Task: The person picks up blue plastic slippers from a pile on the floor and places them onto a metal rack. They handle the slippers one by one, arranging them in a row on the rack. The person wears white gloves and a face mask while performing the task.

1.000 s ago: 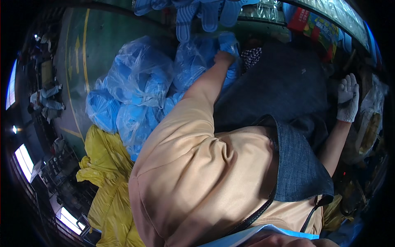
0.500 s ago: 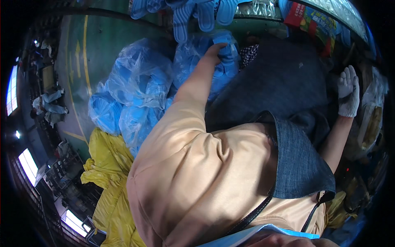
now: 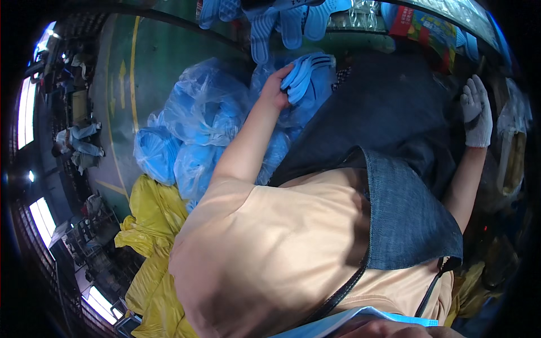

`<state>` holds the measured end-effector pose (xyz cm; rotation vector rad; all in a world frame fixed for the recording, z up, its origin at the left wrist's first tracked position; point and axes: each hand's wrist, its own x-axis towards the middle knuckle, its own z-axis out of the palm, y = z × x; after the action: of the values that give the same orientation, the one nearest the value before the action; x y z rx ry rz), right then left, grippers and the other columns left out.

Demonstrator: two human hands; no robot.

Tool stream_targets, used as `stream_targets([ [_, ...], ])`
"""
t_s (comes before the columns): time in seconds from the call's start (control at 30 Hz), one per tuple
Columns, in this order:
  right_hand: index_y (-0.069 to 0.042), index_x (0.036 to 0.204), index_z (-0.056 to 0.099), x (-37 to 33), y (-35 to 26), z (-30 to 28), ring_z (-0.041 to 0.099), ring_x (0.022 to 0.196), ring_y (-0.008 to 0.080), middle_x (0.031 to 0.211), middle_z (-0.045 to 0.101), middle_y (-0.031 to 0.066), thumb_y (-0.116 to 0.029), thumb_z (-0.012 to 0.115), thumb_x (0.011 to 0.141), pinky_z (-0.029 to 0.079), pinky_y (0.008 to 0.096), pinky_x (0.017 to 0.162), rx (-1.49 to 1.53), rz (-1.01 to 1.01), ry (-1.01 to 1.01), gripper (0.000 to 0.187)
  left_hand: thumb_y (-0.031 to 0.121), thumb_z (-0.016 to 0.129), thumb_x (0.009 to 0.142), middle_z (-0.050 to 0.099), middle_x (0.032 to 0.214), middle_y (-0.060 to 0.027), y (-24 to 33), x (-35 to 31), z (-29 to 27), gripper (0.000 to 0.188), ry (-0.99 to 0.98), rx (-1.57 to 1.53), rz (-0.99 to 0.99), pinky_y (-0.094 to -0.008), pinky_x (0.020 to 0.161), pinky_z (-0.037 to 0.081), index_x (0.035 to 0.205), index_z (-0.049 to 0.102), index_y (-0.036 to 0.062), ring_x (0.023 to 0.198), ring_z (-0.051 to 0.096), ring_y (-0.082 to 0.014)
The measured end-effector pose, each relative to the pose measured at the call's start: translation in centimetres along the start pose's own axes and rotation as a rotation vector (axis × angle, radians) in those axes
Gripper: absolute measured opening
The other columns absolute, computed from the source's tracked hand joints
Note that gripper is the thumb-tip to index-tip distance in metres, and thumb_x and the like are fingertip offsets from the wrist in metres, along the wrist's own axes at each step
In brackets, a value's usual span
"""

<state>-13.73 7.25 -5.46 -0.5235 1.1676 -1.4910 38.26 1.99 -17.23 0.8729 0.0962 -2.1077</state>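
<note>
My left hand [image 3: 277, 89] is bare and grips a bundle of blue-and-white soles [image 3: 307, 76] just above a clear plastic bag of blue pieces [image 3: 203, 118]. My right hand [image 3: 477, 110] wears a white glove and rests with fingers spread on the dark edge at the right, holding nothing that I can see. A dark denim apron [image 3: 389, 141] covers my lap and chest between the two arms. More blue soles [image 3: 265, 22] hang or lie along the top.
Several clear bags of blue pieces [image 3: 158, 155] pile up at my left, with yellow bags [image 3: 146, 225] below them. A green floor with yellow lines [image 3: 132, 62] stretches beyond. Another person [image 3: 76, 146] sits far left. Coloured packages [image 3: 428, 25] line the top right.
My left hand has come back from the far bag, lifting a bundle of blue soles toward my lap. The gloved right hand has stayed where it was.
</note>
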Motion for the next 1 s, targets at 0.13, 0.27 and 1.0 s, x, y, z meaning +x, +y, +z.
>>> stream_targets([
  [0.13, 0.003, 0.143, 0.035, 0.1, 0.3, 0.2, 0.052, 0.113, 0.0209, 0.14, 0.044, 0.016, -0.023, 0.043, 0.102, 0.045, 0.0302, 0.095, 0.042, -0.008, -0.079, 0.049, 0.028, 0.054, 0.097, 0.066, 0.103, -0.0214, -0.1, -4.9, 4.6, 0.04, -0.045, 0.076, 0.022, -0.0424, 0.074, 0.056, 0.115, 0.057, -0.0083, 0.087, 0.066, -0.0321],
  [0.27, 0.003, 0.14, 0.039, -1.6, 0.1, 4.3, 0.054, 0.109, 0.0222, 0.13, 0.05, 0.0165, -0.031, 0.044, 0.102, 0.047, 0.0327, 0.092, 0.09, 0.028, -0.09, 0.052, 0.024, 0.058, 0.094, 0.066, 0.11, -0.0197, -0.8, -10.1, 7.5, 0.042, -0.164, 0.173, 0.036, -0.0424, 0.083, 0.056, 0.122, 0.055, -0.0068, 0.094, 0.068, -0.0301],
  [1.0, 0.0, 0.128, 0.05, -14.2, -7.1, 18.1, 0.058, 0.103, 0.015, 0.114, 0.062, 0.0069, -0.017, 0.067, 0.086, 0.045, 0.0314, 0.093, -0.178, -0.367, -0.343, 0.048, 0.036, 0.068, 0.09, 0.047, 0.132, -0.0122, -10.6, -11.7, 29.0, 0.077, -0.749, 1.027, 0.63, -0.0344, 0.101, 0.038, 0.145, 0.024, 0.0044, 0.119, 0.048, -0.0198],
])
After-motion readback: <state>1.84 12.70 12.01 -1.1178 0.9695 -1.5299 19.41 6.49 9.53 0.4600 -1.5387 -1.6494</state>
